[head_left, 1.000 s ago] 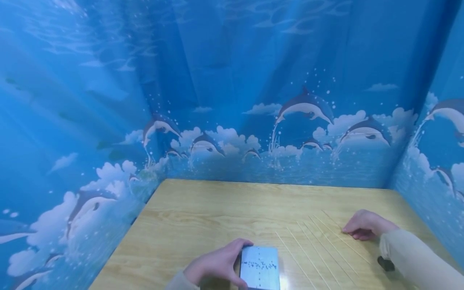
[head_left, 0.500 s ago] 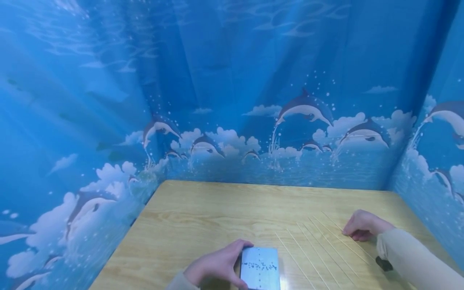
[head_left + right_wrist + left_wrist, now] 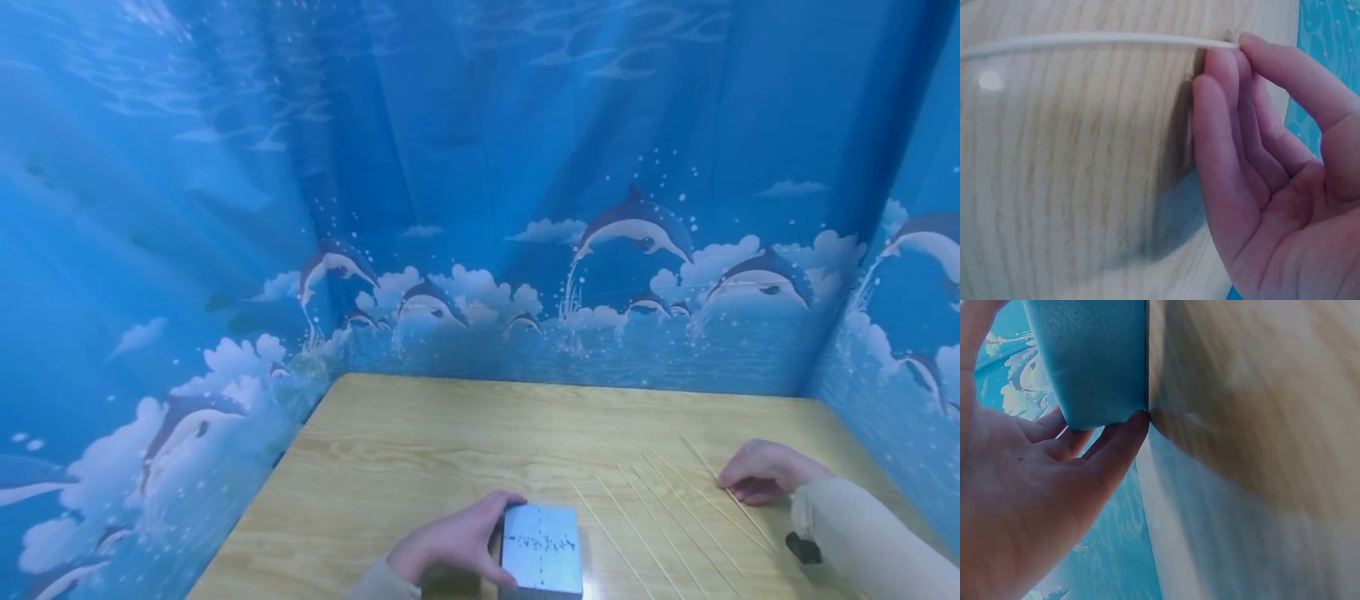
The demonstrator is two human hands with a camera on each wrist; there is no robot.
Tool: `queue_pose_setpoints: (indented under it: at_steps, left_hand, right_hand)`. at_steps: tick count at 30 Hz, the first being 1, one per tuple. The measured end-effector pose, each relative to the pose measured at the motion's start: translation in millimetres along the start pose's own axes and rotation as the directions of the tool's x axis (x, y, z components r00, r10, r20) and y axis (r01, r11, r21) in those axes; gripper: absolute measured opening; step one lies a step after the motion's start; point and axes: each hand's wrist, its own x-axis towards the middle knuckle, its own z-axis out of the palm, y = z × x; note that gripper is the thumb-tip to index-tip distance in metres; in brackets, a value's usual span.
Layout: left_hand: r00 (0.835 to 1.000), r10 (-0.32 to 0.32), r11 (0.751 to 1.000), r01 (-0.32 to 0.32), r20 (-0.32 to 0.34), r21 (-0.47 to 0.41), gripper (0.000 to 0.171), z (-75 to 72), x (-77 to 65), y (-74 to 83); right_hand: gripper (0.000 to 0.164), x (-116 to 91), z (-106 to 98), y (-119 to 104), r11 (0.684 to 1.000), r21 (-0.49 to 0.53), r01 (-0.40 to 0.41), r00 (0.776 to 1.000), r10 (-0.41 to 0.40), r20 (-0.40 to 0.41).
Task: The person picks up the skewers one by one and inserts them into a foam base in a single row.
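Note:
My left hand holds a light blue block by its left side, thumb at the near end and fingers at the far end. The block's top is dotted with small dark holes in a rough cross pattern. In the left wrist view the block stands on the table with fingertips against its lower edge. Over at the right, my right hand pinches a thin pale stick between thumb and fingertips. The right wrist view shows that stick running leftward from the pinch, close over the wood.
Several similar thin sticks lie roughly parallel and slanted on the wooden table, between the block and my right hand. A blue dolphin-print curtain closes off the back and both sides. A dark device sits by my right wrist.
My right hand has shifted slightly right, and the pinched stick has moved right with it, away from the other sticks. The left hand and the block stay nearly in place.

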Motion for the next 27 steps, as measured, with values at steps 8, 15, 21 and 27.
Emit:
queue_pose_setpoints:
  at_steps: [8,15,21,27]
  left_hand:
    - [1.000,-0.025,0.999,0.025,-0.003,-0.022,0.103,-1.1,7.0,-3.6]
    - [0.999,-0.053,0.998,0.053,0.005,-0.015,0.105,-3.9,10.9,-2.8]
    - [0.998,-0.061,0.997,0.062,0.008,-0.036,0.105,-8.3,12.8,0.5]
    - [0.999,-0.051,0.998,0.051,0.006,0.021,0.106,-7.5,12.5,2.8]
  right_hand:
    - [0.010,-4.6,-13.5,8.4,0.970,0.224,0.096,0.971,-0.141,0.195]
    - [0.013,-10.0,-12.2,-10.9,0.902,0.411,0.131,0.937,-0.248,0.248]
    - [0.032,-21.3,1.8,-43.7,0.891,0.423,0.165,0.955,-0.251,0.157]
    - [0.020,-28.3,23.5,-69.9,0.859,0.460,0.226,0.954,-0.290,0.072]
